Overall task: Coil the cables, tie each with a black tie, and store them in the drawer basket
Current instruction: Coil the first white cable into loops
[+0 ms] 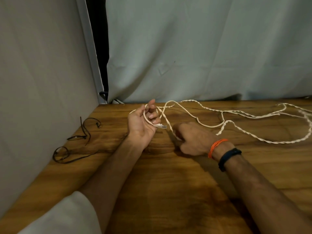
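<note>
- Your left hand is palm up, fingers curled round the white cable, with its clear plug poking out by the thumb.
- Your right hand is knuckles up on the wooden table, pinching the same cable just right of the left hand.
- The rest of the cable sprawls in loose loops across the table's right side.
- Black ties lie near the left edge, untouched.
</note>
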